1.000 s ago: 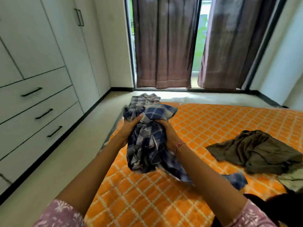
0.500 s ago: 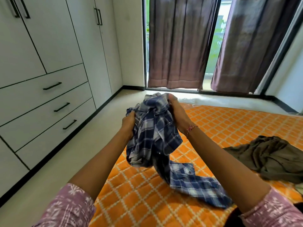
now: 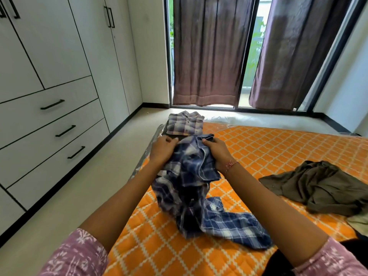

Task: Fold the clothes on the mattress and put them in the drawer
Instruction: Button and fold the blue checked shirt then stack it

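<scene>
A crumpled blue plaid shirt [image 3: 191, 182] hangs bunched above the orange quilted mattress [image 3: 268, 148], one sleeve trailing onto it toward me. My left hand [image 3: 162, 149] grips the shirt's upper left part. My right hand [image 3: 216, 151] grips its upper right edge. Beyond my hands, a folded pale plaid shirt [image 3: 185, 122] lies on a dark folded garment at the mattress's far left corner. An olive-brown garment [image 3: 318, 186] lies crumpled on the mattress to the right. The wardrobe's three drawers [image 3: 59, 124] on the left are closed.
White wardrobe doors [image 3: 49, 36] rise above the drawers. A strip of pale floor [image 3: 79, 186] runs between wardrobe and mattress. Brown curtains [image 3: 207, 50] cover the glass door at the back. A pale cloth [image 3: 358, 222] shows at the right edge.
Both hands have lowered the blue shirt and moved it forward, regripping its top. The folded pale plaid shirt, hidden before, now shows behind it. The view has tilted up.
</scene>
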{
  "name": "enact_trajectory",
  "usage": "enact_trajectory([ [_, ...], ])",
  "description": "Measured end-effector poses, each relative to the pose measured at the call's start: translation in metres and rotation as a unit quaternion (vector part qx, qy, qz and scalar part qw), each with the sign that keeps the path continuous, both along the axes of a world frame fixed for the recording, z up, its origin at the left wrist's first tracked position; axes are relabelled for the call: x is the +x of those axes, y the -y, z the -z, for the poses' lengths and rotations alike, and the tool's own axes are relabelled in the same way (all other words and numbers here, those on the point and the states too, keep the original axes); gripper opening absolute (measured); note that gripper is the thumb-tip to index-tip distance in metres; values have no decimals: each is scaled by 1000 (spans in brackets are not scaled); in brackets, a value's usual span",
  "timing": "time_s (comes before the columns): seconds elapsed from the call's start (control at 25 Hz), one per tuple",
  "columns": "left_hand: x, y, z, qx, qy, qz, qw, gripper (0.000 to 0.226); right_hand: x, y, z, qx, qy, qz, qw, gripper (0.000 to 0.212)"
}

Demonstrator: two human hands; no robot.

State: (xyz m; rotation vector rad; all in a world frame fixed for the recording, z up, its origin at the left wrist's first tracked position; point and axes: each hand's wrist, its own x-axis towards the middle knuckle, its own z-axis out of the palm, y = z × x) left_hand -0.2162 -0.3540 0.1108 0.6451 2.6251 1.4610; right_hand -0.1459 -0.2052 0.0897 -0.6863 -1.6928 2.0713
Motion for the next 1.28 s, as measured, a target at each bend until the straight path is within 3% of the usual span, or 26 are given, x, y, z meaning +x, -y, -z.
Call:
enact_trajectory([
  [0.08, 14, -3, 0, 46, -107, 27, 993, 45, -8, 3, 5, -139, -13, 92, 986, 6],
  [0.16, 31, -6, 1, 11, -220, 9, 975, 54, -11, 6, 4, -193, -35, 177, 964, 19],
  [0.32, 32, -10, -1, -120, -215, 64, 967, 63, -11, 14, -5, -193, -48, 216, 956, 64],
  [0.4, 20, -14, -2, -114, -200, 73, 970, 37, -10, 18, -13, -172, -53, 207, 962, 64],
  [0.48, 10, -22, -11, 61, -49, 22, 997, 30, -4, 16, -20, -137, -22, 130, 982, 45],
  [0.56, 0, -26, -28, 254, 180, -14, 950, 24, 11, 14, -35, -27, 112, -16, 993, 20],
  [0.6, -5, -26, -40, 313, 253, -13, 915, 22, 14, 9, -39, 80, 171, -66, 980, 21],
  [0.64, -13, -25, -49, 321, 287, -1, 902, 24, 17, 5, -46, 196, 192, -83, 958, 26],
  [0.72, -24, -18, -68, 251, 295, 54, 921, 26, 6, -3, -56, 354, 114, -52, 927, 48],
  [0.8, -31, -10, -88, 189, 279, 111, 935, 21, -7, -4, -67, 337, 0, -140, 931, 57],
  [0.88, -36, 1, -109, 138, 240, 153, 949, 17, -24, -4, -72, 361, 25, -235, 902, 38],
  [0.92, -39, 6, -119, 103, 200, 167, 960, 15, -30, -6, -72, 429, 58, -229, 872, 30],
  [1.04, -50, 25, -133, 58, 83, 143, 985, 16, -36, -11, -81, 605, 118, -73, 784, 17],
  [1.12, -60, 36, -131, 100, 59, 92, 989, 21, -36, -19, -87, 632, 142, 30, 761, 17],
  [1.2, -69, 45, -127, 9, -41, 23, 999, 21, -38, -25, -94, 573, 126, 73, 806, 15],
  [1.28, -72, 48, -122, -172, -190, -63, 965, 25, -42, -28, -100, 489, 94, 83, 863, 21],
])
